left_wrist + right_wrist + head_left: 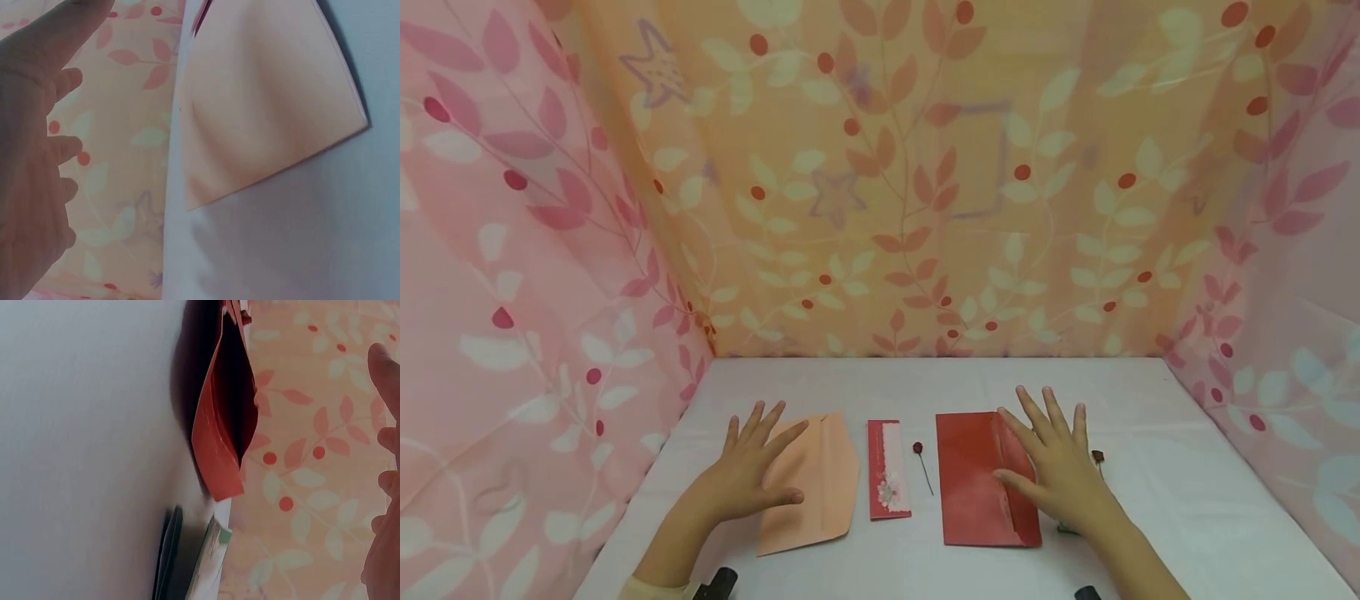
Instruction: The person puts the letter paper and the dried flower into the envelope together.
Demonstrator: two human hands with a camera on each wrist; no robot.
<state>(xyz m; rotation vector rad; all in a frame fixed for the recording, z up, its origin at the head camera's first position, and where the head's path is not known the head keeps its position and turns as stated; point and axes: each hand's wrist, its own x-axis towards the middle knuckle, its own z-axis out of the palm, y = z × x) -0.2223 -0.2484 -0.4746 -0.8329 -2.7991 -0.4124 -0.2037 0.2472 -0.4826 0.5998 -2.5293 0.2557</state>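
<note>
With fingers spread, my left hand [741,479] hovers over the left side of a peach envelope [838,492]. The left wrist view shows the hand apart from the envelope, whose shaded surface lies on the table. My right hand [1067,475], also spread and holding nothing, is above the flap side of a red envelope [970,483]. That envelope's mouth [234,394] gapes in the right wrist view. Between the envelopes lie a red and white card [883,471] with a flower print and a small red rose [918,448] on a thin stem.
A second small rose [1098,457] lies beyond my right hand, its stem partly hidden. A green-edged card [209,559] stands partly open near the red envelope, mostly covered by the hand in the head view. Leaf-patterned curtains [880,275] enclose the white table [880,575].
</note>
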